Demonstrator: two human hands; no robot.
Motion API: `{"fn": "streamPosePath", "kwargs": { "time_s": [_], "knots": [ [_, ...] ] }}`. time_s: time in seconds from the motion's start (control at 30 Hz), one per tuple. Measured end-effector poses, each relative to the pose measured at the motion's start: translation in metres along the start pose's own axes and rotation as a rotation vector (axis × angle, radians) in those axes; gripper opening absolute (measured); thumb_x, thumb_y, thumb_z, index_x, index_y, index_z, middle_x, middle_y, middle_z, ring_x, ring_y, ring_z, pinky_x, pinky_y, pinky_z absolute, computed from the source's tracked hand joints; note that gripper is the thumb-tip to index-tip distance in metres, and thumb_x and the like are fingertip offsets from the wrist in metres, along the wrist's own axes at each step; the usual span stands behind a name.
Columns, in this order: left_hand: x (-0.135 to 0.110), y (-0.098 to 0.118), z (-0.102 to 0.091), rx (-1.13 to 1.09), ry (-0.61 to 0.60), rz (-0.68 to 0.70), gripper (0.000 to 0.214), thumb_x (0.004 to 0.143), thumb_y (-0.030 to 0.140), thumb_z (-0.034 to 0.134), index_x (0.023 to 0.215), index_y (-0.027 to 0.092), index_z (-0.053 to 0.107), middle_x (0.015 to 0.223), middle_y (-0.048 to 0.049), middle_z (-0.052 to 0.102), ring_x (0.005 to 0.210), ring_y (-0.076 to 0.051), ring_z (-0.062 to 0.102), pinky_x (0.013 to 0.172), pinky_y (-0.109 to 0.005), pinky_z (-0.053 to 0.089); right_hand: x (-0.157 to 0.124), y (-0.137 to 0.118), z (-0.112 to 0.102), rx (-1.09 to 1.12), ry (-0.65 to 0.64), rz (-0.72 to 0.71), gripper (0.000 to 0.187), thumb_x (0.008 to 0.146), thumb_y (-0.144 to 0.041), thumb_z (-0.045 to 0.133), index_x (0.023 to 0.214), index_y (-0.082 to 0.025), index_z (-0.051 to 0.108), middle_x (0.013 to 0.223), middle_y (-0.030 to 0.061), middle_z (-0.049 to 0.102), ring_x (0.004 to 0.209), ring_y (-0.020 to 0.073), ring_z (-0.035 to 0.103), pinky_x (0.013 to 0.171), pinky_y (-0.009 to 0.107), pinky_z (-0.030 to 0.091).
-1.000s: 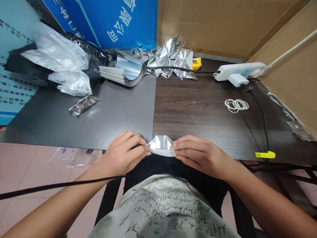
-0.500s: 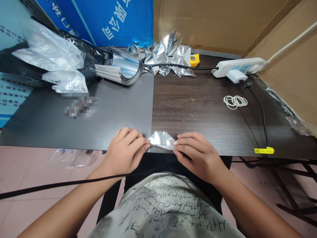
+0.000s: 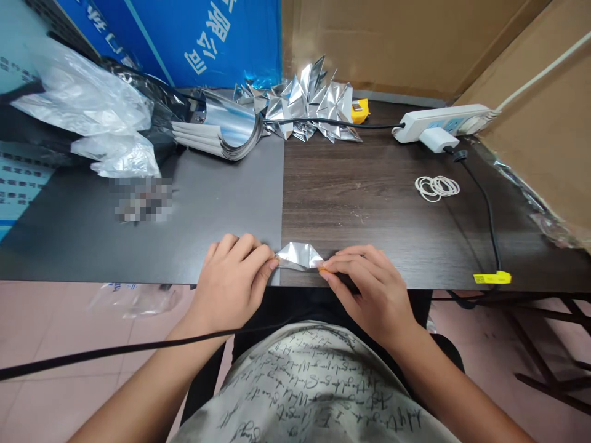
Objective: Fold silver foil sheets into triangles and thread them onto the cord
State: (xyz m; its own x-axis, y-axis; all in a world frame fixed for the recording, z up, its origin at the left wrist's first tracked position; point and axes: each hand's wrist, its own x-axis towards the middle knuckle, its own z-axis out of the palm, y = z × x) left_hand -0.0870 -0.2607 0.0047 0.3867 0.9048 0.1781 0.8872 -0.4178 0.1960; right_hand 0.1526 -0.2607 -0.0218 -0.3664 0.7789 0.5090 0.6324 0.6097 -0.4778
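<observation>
A small folded piece of silver foil (image 3: 299, 255) lies on the near edge of the dark table (image 3: 369, 209). My left hand (image 3: 233, 280) pinches its left end with curled fingers. The foil's right end is pressed down under the closed fingertips of my right hand (image 3: 369, 289). Both hands rest on the table edge, one on each side of the foil.
A heap of folded silver foil shapes (image 3: 314, 104) sits at the back, beside a curled stack of silver sheets (image 3: 221, 129). Clear plastic bags (image 3: 87, 117) lie back left. White rubber bands (image 3: 436, 186), a power strip (image 3: 443, 123) and its black cable (image 3: 484, 209) occupy the right.
The foil piece has been pressed flatter and sits a little farther onto the table. Both hands moved slightly forward with it.
</observation>
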Motion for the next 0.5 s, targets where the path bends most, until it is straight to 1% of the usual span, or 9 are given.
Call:
{"fn": "streamPosePath", "kwargs": {
  "time_s": [0.17, 0.3, 0.5],
  "knots": [
    [0.0019, -0.0001, -0.0018, 0.001, -0.027, -0.029, 0.025, 0.103, 0.032, 0.044, 0.089, 0.021, 0.061, 0.091, -0.0061, 0.063, 0.081, -0.023, 0.046, 0.069, -0.038, 0.034, 0.0, -0.0056, 0.0041, -0.061, 0.048, 0.051, 0.009, 0.094, -0.015, 0.066, 0.09, -0.024, 0.064, 0.086, 0.0007, 0.076, 0.086, 0.0212, 0.066, 0.076, 0.038, 0.049],
    [0.0036, -0.002, -0.004, -0.042, -0.049, -0.048, 0.025, 0.104, 0.032, 0.043, 0.089, 0.021, 0.06, 0.086, -0.0046, 0.064, 0.08, -0.022, 0.046, 0.07, -0.038, 0.033, 0.0005, -0.008, 0.0076, -0.058, 0.101, 0.051, 0.013, 0.091, -0.013, 0.069, 0.09, -0.025, 0.064, 0.081, -0.0007, 0.075, 0.081, 0.0205, 0.065, 0.073, 0.037, 0.049],
    [0.0059, -0.0005, -0.0042, -0.023, -0.051, -0.09, 0.026, 0.102, 0.034, 0.045, 0.083, 0.021, 0.056, 0.082, -0.004, 0.063, 0.078, -0.022, 0.047, 0.071, -0.039, 0.032, 0.0012, -0.01, 0.0096, -0.047, 0.109, 0.107, 0.016, 0.089, -0.01, 0.067, 0.086, -0.025, 0.061, 0.08, -0.0003, 0.075, 0.079, 0.0216, 0.063, 0.069, 0.039, 0.047]
  ]
}}
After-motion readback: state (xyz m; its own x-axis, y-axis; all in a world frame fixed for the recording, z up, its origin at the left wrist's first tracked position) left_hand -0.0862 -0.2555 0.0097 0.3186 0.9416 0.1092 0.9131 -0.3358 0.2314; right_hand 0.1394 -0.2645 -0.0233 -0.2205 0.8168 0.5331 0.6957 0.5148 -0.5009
